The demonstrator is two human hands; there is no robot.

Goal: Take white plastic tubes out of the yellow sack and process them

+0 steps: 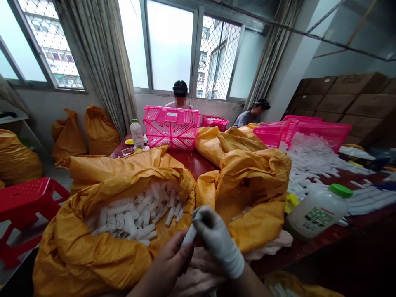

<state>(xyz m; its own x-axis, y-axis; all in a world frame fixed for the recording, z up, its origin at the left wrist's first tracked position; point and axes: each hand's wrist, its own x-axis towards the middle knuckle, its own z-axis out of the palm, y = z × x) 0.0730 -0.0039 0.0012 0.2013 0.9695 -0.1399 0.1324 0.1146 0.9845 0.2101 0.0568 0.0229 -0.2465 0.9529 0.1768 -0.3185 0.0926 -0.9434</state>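
My bare left hand [177,255] is closed around the lower part of a short white tube [189,234]. My right hand [215,235], in a white glove, pinches the upper end of the same tube. To the left, an open orange sack [89,255] holds many loose white tubes [133,218]. A second open orange sack [260,206] stands just beyond my right hand, with a few white pieces inside it. Pale cloth [201,268] lies below my hands.
A green-capped plastic bottle [320,210] stands on the red table [309,251] at right, near a heap of white tubes [309,159]. Pink crates [171,128] stand farther back. Two people sit across the table. A red stool [27,198] is at left; cardboard boxes [355,99] are stacked at right.
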